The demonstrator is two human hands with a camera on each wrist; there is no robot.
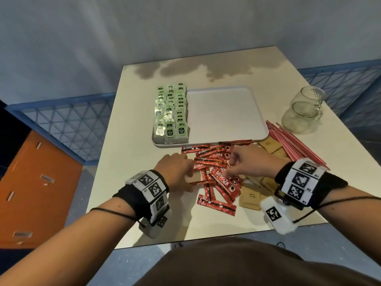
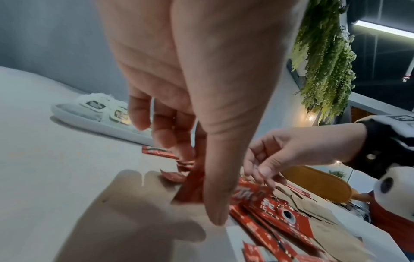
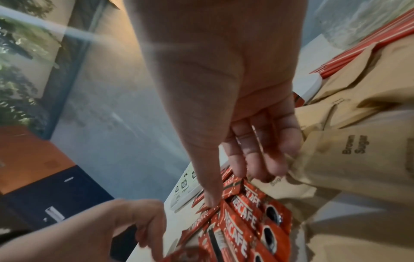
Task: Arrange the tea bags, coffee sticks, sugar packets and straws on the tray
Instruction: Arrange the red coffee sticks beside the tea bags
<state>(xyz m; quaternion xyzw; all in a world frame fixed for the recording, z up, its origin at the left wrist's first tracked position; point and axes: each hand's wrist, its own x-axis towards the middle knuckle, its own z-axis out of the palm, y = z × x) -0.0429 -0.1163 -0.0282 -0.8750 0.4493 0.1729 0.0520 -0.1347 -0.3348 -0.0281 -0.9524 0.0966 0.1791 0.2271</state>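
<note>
Coffee sticks [image 1: 216,178]: loose heap on the table, just in front of the tray [image 1: 226,114], axes mixed. Left hand [image 1: 175,172]: a stick is pinched at the heap's left edge. Right hand [image 1: 249,162]: fingertips are curled onto the heap; grip cannot be told. Both hands lie equally near.

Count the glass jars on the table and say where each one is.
2. Both stand at the table's far right corner, right of the tray: one jar farther back, the other jar directly in front, overlapping it in the head view. None seem hidden.
</note>
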